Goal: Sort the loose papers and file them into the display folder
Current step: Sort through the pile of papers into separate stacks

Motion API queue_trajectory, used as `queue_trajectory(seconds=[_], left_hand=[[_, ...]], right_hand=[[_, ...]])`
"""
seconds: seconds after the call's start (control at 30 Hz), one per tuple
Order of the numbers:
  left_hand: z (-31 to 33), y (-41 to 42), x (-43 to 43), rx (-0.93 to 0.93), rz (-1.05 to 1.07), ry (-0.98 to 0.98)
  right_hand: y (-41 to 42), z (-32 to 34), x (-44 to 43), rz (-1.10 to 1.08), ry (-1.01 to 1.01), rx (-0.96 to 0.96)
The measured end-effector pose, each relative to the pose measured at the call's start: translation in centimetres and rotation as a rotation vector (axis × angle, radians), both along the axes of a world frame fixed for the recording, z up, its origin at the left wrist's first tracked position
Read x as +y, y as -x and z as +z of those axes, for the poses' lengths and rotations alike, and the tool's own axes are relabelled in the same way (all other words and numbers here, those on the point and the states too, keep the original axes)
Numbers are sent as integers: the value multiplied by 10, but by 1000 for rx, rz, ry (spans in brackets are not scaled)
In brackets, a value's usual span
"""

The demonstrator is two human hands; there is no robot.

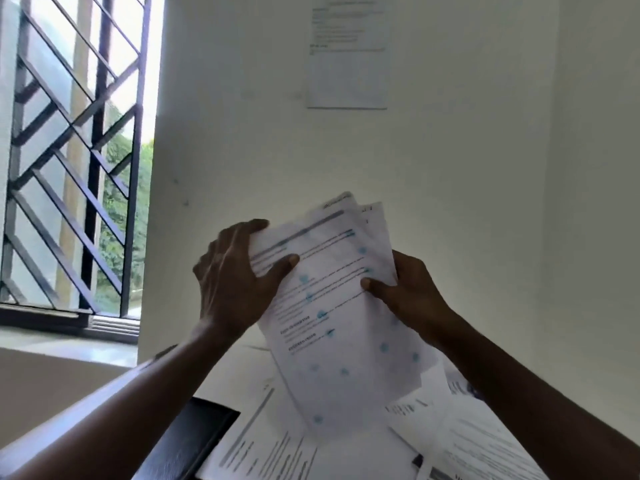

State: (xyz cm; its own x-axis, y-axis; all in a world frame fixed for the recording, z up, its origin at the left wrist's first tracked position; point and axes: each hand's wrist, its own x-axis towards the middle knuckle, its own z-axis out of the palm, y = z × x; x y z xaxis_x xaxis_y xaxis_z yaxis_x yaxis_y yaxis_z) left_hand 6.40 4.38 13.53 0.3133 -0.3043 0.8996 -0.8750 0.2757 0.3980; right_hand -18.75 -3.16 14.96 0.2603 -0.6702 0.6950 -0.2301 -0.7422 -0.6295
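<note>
Several printed sheets form a raised stack [332, 306], held above the loose papers [460, 438] on the desk, right of the black display folder [194, 438]. Left hand [235, 278] pinches the stack's upper left edge, thumb in front; right hand [405, 289] pinches its right edge. Best to square the uneven top edges before filing, keeping both grips light to avoid creases.

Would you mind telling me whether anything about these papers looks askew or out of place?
Yes. The stack held by the left hand and right hand is fanned unevenly, its top corners misaligned. Below it, loose sheets lie scattered at crossing angles beside the black folder.
</note>
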Motion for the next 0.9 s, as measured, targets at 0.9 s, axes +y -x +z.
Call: queue_trajectory(seconds=[0.9], left_hand=[[-140,-127,94,252,231,-994]], right_hand=[[-35,-171,51,-31,-96,1055]])
